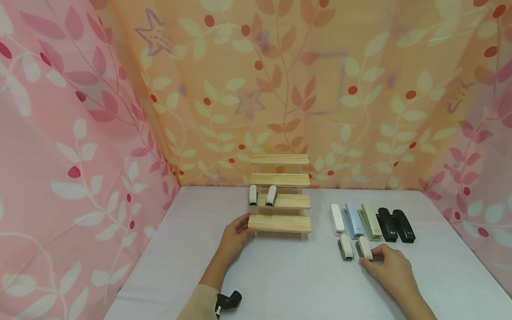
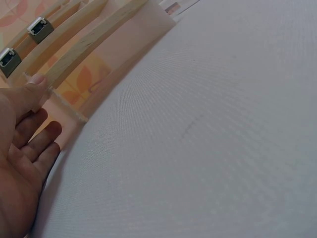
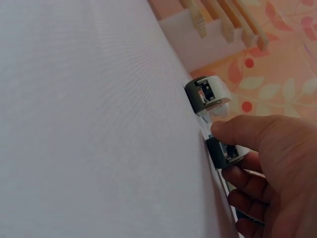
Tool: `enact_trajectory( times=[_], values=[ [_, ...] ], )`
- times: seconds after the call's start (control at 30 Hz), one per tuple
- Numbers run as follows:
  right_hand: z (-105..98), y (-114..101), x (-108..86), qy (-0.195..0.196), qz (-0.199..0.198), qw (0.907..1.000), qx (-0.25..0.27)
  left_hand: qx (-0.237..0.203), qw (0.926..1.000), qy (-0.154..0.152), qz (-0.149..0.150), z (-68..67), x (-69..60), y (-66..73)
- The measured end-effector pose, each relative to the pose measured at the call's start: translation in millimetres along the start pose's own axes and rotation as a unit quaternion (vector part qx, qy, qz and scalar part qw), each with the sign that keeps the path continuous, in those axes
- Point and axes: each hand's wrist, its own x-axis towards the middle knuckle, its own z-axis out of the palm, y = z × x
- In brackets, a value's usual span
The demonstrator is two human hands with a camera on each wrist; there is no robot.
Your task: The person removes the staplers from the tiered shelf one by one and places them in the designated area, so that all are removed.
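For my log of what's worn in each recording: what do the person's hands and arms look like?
The left hand and right hand are bare, with no gloves or visible rings. On the left, a beige sleeve has a black attachment at its cuff; on the right, no sleeve shows.

L fingers [image 2: 48,135] grip end of wd. shelf [image 2: 91,43], 2 staplers [image 2: 41,31] behind.

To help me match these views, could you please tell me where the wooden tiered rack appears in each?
Head: the wooden tiered rack is mostly below and right of centre.
Left wrist: upper left, cut off.
Right wrist: top, right of centre, cut off.
Shared landmark: the leaf-patterned backdrop behind it.
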Motion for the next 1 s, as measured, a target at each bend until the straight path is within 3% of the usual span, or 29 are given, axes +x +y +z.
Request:
enact_trajectory(
  times=[0.17,0.43,0.8,1.0],
  values=[
    [-6,1,0.1,-0.023,-0.001,0.9997,0.008,0.000,1.0000,0.002,-0.005,-0.4,-1.1,-0.1],
    [-31,-5,-8.4,-0.058,0.030,0.9972,0.036,-0.006,0.9999,-0.014,0.002,3.6,0.0,-2.7],
    [-52,-33,-12.5,-0.014,-0.040,0.9989,0.022,0.001,0.9999,-0.012,0.007,1.6,0.9,1.2],
    [-62,-57,-9.6,-0.016,-0.067,0.9973,0.024,0.005,1.0000,-0.007,0.004,-1.0,-0.1,0.9]
  ],
)
